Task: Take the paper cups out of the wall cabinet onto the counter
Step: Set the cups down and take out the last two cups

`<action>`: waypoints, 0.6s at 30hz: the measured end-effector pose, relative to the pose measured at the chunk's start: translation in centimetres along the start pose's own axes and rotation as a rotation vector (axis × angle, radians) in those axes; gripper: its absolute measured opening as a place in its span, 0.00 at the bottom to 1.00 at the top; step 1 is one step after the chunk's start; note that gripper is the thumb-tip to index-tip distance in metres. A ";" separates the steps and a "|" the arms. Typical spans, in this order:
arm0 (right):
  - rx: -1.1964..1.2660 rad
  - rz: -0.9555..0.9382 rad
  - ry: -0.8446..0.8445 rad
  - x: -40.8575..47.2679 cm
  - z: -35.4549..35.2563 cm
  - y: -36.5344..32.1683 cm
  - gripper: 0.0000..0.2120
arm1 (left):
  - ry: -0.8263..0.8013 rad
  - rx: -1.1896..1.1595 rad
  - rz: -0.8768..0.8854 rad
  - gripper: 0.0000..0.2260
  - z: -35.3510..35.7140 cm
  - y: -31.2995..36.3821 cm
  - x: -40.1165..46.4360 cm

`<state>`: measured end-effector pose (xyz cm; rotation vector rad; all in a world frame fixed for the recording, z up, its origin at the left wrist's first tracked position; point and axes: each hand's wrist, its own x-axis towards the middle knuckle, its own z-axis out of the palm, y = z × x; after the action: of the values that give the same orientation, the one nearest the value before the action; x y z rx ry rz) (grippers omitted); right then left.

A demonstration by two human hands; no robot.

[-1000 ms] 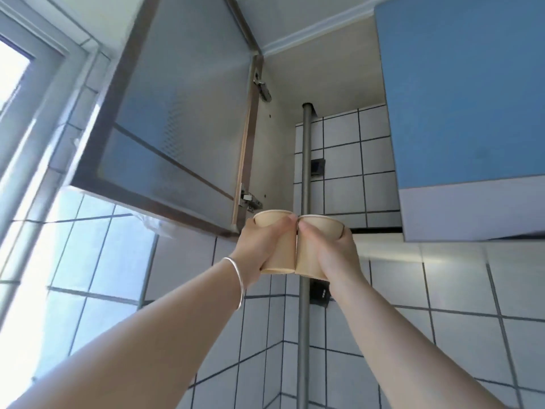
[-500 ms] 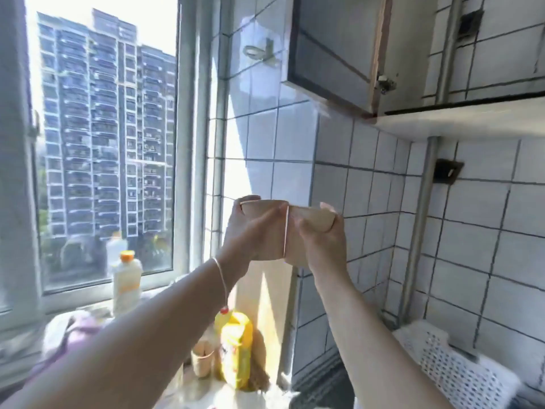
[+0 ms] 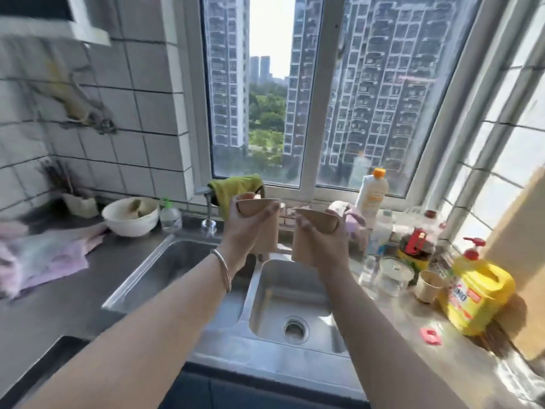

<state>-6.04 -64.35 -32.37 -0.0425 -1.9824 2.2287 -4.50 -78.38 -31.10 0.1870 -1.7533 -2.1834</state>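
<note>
Head view, looking down over a kitchen sink toward a window filling the upper centre of the frame. At frame centre, held up above the double basin: two brown paper cups, plain kraft colour, unprinted, mouths tipped toward the camera. Left cup gripped by the left hand, fingers curled round its wall, rim squeezed slightly oval; thin bangle on that wrist. Right cup gripped by the right hand, thumb over the near rim, rim likewise pinched flat. Cups near each other, not touching. Lower right: a third paper cup standing on the counter just beside a yellow detergent jug. Left of centre: white bowl. Edges blurred.
</note>
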 end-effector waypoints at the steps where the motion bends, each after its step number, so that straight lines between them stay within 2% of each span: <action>1: -0.004 0.033 -0.056 -0.4 2.4 0.9 0.26 | 0.070 -0.006 0.002 0.21 -2.4 0.0 0.0; 4: -0.054 0.102 -0.203 -2.0 9.6 3.7 0.27 | 0.275 -0.015 -0.006 0.17 -9.6 -0.3 -0.1; 6: -0.075 0.161 -0.288 -3.3 14.6 5.9 0.27 | 0.368 0.007 -0.004 0.17 -14.7 -0.1 -0.2; 9: -0.097 0.201 -0.393 -5.9 21.9 8.5 0.25 | 0.491 0.102 0.021 0.23 -22.8 -0.1 -0.3; 13: -0.108 0.243 -0.518 -9.7 31.6 11.5 0.30 | 0.618 0.199 0.029 0.30 -33.2 0.5 -0.9; 16: -0.117 0.265 -0.603 -12.8 38.7 12.9 0.30 | 0.724 0.252 0.006 0.21 -40.8 0.9 -1.3; 18: -0.131 0.286 -0.673 -14.5 43.1 13.8 0.32 | 0.802 0.273 -0.032 0.20 -45.4 0.8 -1.5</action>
<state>1.48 -110.27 -42.02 0.5040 -2.5928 2.5120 10.94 -119.96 -41.02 1.0002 -1.5311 -1.5254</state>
